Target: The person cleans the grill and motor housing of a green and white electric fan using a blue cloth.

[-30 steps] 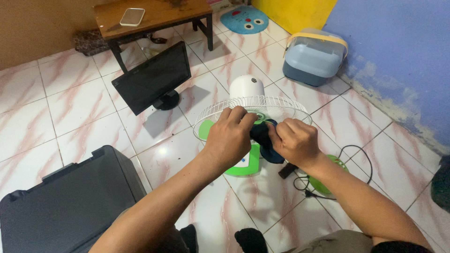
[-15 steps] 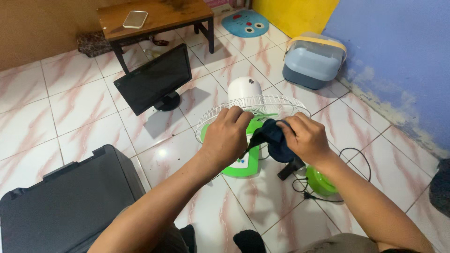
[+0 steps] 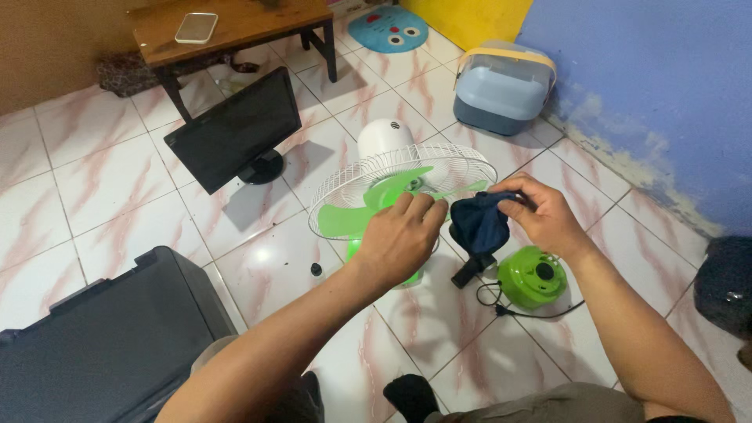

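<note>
A small electric fan lies on the tiled floor, with a white wire grille [image 3: 352, 188], green blades [image 3: 395, 188] and a white motor housing [image 3: 384, 137]. My left hand [image 3: 403, 239] rests on the near rim of the grille, fingers curled over it. My right hand [image 3: 544, 215] pinches a dark blue cloth [image 3: 479, 223] that hangs just right of the grille. A round green fan base [image 3: 533, 276] with a black cord [image 3: 521, 312] sits below my right hand. A black stem [image 3: 468, 270] pokes out under the cloth.
A black monitor [image 3: 235, 137] stands behind the fan. A wooden low table [image 3: 235, 27] with a phone [image 3: 197, 27] is at the back. A blue-grey lidded box [image 3: 501, 86] sits by the blue wall. A dark case [image 3: 102, 337] lies at lower left. A small black knob [image 3: 316, 269] is on the tiles.
My right hand lifted the blue cloth up and to the right, away from the grille centre. My left hand stayed on the grille rim. The green base is now uncovered.
</note>
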